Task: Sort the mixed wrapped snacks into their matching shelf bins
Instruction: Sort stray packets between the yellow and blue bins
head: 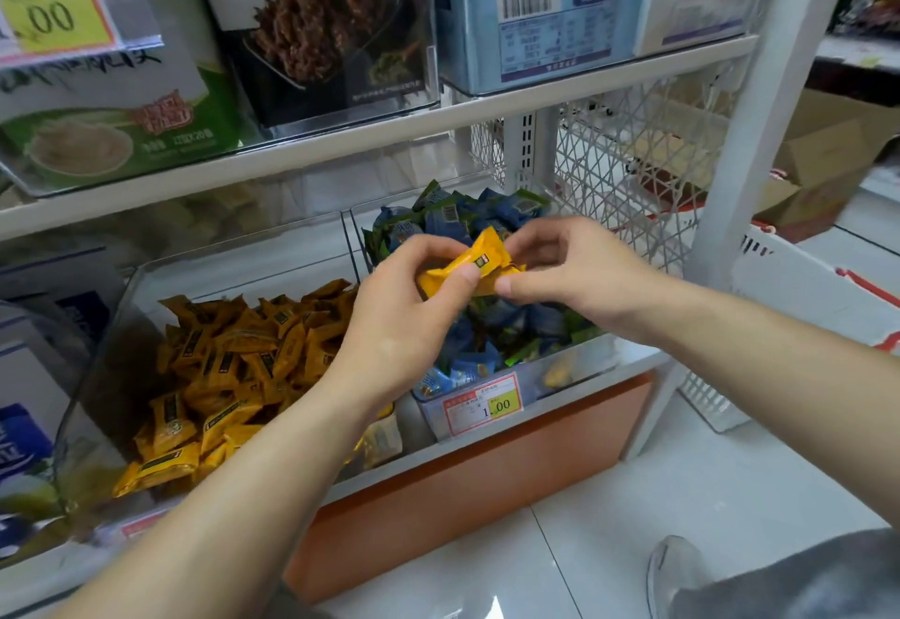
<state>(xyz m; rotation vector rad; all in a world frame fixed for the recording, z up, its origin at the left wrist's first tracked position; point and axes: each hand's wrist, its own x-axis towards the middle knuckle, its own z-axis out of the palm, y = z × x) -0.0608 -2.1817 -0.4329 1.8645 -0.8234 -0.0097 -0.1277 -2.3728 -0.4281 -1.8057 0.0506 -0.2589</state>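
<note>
My left hand (pixel 404 321) and right hand (pixel 570 273) both pinched yellow snack (pixel 475 260) above blue-snack bin (pixel 579 365).

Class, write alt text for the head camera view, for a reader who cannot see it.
A left hand and a right hand pinch one yellow wrapped snack over the clear right bin of blue and green packets. The clear left bin beside it holds matching yellow packets.

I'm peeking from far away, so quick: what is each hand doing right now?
Left hand: pinching the yellow wrapped snack.
Right hand: pinching its other end, as far as can be told.
</note>
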